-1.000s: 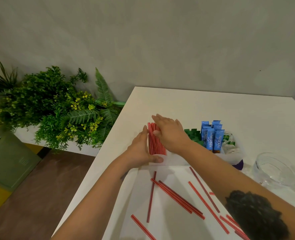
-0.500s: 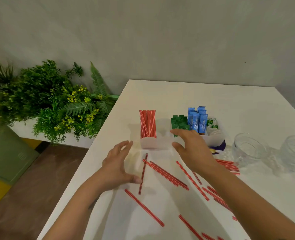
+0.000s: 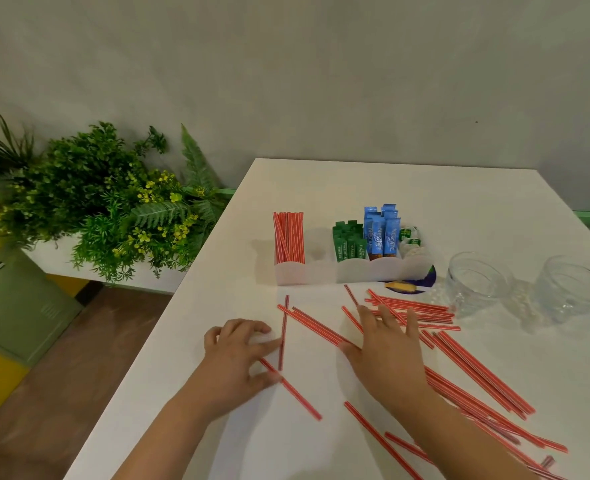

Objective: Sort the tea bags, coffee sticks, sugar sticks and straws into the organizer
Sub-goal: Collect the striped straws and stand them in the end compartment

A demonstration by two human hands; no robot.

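A white scalloped organizer (image 3: 352,274) stands mid-table. Its left slot holds upright red straws (image 3: 288,241). Further right stand green sugar sticks (image 3: 347,244), blue coffee sticks (image 3: 381,233) and tea bags (image 3: 410,239). Several loose red straws (image 3: 477,372) lie scattered on the table in front. My left hand (image 3: 238,356) rests on the table with fingers spread, its thumb and fingers touching two loose straws (image 3: 282,336). My right hand (image 3: 381,344) lies flat, fingers straight, over other loose straws.
Two clear glass bowls (image 3: 477,284) (image 3: 575,289) sit right of the organizer. A small purple lid (image 3: 413,285) lies beside the organizer's right end. Green plants (image 3: 106,202) stand off the table's left edge, above a brown floor.
Both hands left the upright straws in the organizer and came back toward me, landing on the loose straws on the table. The camera view dropped and shifted.
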